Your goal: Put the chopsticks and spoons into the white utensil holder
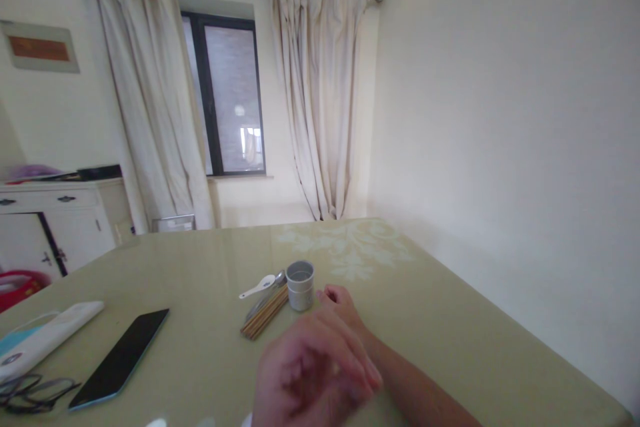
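Note:
My right hand (339, 302) rests on the pale green table (450, 333), its fingers curled in, just right of a small metal cup (301, 285) and almost touching it. Whatever may be inside the curled fingers is hidden. My left hand (311, 373) is nearer the camera, blurred by motion, and lies over my right wrist. Left of the cup lie a bundle of wooden chopsticks (265, 313), a white spoon (257, 287) and a metal spoon (278, 278).
A dark phone (120, 357), folded glasses (30, 395) and a white case (47, 335) lie at the table's left front. Behind stand a white cabinet (50, 220), a curtained window (233, 97) and a bare wall on the right.

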